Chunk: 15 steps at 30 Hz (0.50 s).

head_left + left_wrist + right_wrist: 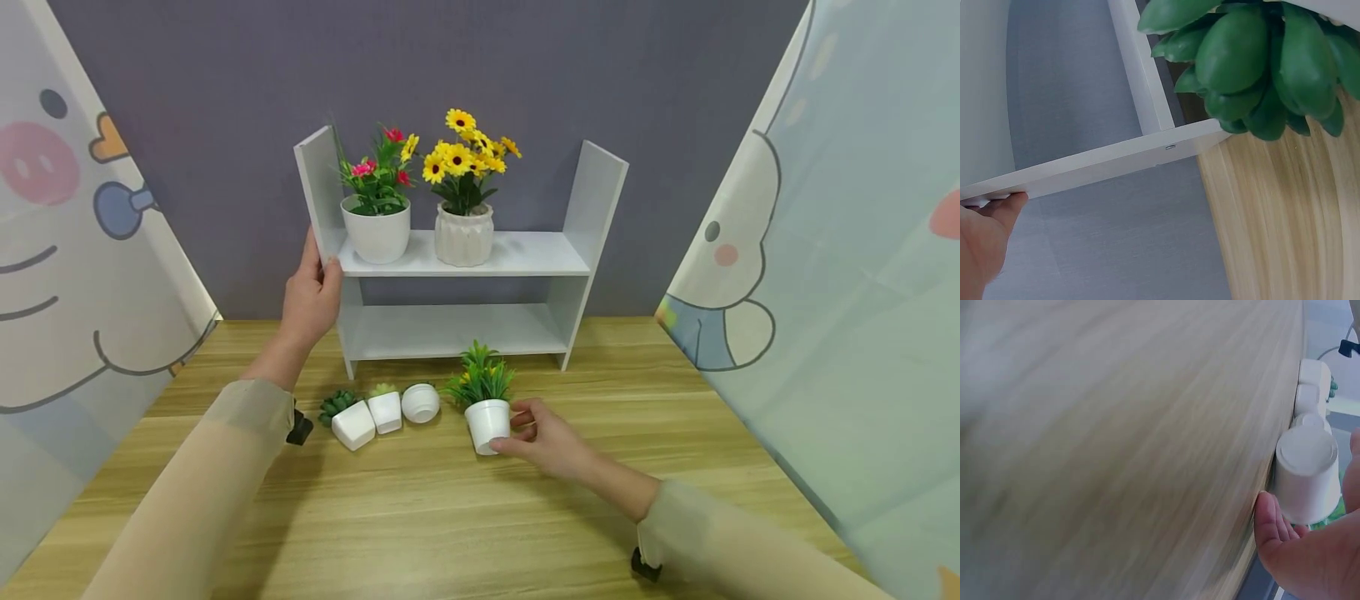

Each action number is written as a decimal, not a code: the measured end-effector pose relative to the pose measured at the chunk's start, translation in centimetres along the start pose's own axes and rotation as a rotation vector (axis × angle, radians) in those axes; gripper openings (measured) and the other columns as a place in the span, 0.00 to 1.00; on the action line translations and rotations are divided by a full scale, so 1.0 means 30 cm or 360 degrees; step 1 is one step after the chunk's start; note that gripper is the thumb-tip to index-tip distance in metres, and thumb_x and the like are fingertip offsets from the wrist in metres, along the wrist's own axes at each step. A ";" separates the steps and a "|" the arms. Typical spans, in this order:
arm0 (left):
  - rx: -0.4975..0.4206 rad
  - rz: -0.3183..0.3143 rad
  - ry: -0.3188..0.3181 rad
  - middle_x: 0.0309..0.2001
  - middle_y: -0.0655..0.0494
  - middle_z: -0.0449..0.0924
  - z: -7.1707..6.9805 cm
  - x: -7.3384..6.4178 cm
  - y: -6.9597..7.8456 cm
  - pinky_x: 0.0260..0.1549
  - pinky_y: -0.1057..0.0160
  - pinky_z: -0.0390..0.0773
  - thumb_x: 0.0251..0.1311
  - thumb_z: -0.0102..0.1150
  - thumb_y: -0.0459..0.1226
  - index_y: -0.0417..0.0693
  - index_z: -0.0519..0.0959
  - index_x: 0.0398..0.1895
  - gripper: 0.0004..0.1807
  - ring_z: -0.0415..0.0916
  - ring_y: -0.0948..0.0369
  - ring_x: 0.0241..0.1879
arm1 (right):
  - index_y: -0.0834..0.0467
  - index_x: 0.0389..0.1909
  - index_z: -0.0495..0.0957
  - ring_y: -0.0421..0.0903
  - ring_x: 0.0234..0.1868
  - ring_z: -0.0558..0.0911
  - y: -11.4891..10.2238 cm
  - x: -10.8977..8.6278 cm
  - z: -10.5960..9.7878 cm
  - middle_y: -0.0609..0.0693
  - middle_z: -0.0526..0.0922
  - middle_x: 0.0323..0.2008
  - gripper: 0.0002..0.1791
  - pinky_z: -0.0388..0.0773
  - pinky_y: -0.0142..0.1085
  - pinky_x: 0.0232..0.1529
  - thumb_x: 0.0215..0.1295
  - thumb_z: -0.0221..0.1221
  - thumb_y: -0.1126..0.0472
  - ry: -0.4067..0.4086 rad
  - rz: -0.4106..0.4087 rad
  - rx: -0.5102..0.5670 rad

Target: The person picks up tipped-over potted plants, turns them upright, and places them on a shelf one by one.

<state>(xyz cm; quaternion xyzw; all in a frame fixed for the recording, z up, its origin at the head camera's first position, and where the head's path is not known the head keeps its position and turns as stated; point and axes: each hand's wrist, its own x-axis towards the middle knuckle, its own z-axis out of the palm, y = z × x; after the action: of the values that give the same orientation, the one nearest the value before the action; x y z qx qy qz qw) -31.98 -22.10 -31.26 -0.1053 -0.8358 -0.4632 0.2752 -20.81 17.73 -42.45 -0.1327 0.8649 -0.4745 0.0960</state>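
My left hand (311, 300) grips the left side panel of a white two-tier shelf (457, 271), thumb in front and fingers behind. In the left wrist view, its fingers (1013, 209) lie along the panel's edge. My right hand (551, 442) is at a white pot (487, 425) with a green leafy plant (480, 379), tipped with its base toward me. In the right wrist view, the pot (1307, 472) lies between thumb and fingers, fingertips right at its side and the thumb a little off it. Part of the plant is hidden behind the pot there.
On the upper shelf stand a white pot (378, 237) of red flowers and a ribbed pot (463, 237) of yellow flowers. Left of the right hand's pot lie three small white pots, including a succulent's (354, 425), on the wooden table (420, 517). A grey wall (225, 125) rises behind.
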 end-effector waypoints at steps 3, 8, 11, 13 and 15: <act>0.0008 0.0001 -0.0001 0.88 0.51 0.57 0.002 0.000 0.000 0.71 0.27 0.71 0.86 0.37 0.53 0.81 0.36 0.91 0.38 0.68 0.37 0.80 | 0.70 0.74 0.68 0.50 0.52 0.87 -0.009 0.007 0.022 0.62 0.85 0.60 0.47 0.87 0.41 0.47 0.67 0.77 0.46 0.0038 -0.0008 -0.0010; 0.0034 -0.0019 -0.0005 0.88 0.51 0.56 0.005 0.002 -0.001 0.73 0.28 0.70 0.86 0.36 0.54 0.80 0.36 0.91 0.38 0.67 0.37 0.80 | 0.70 0.72 0.70 0.48 0.50 0.86 -0.020 0.015 0.045 0.59 0.87 0.54 0.46 0.87 0.41 0.46 0.67 0.76 0.44 0.0087 0.0020 -0.0042; 0.0043 -0.0025 -0.0006 0.88 0.50 0.56 0.005 0.002 -0.001 0.73 0.28 0.70 0.86 0.35 0.54 0.79 0.35 0.91 0.38 0.67 0.37 0.80 | 0.71 0.71 0.71 0.48 0.49 0.86 -0.026 0.016 0.054 0.58 0.87 0.52 0.45 0.87 0.42 0.47 0.68 0.75 0.43 0.0116 0.0043 -0.0062; 0.0044 -0.0023 -0.0007 0.88 0.50 0.56 0.004 0.002 -0.001 0.72 0.28 0.70 0.86 0.35 0.54 0.79 0.35 0.91 0.38 0.67 0.36 0.80 | 0.71 0.70 0.73 0.48 0.49 0.87 -0.031 0.018 0.058 0.58 0.88 0.51 0.44 0.87 0.43 0.47 0.69 0.75 0.43 0.0138 0.0058 -0.0069; 0.0044 -0.0019 -0.0007 0.88 0.50 0.56 0.004 0.001 0.000 0.72 0.28 0.70 0.86 0.35 0.54 0.79 0.35 0.91 0.38 0.67 0.36 0.80 | 0.71 0.69 0.74 0.48 0.48 0.87 -0.035 0.020 0.060 0.57 0.88 0.50 0.43 0.88 0.44 0.47 0.69 0.74 0.43 0.0153 0.0067 -0.0083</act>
<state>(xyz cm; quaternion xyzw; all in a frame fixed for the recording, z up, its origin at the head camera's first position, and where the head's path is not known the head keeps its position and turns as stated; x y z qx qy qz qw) -32.05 -22.02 -31.30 -0.0976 -0.8433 -0.4529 0.2722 -20.71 15.56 -42.55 -0.0938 0.8832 -0.4555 0.0607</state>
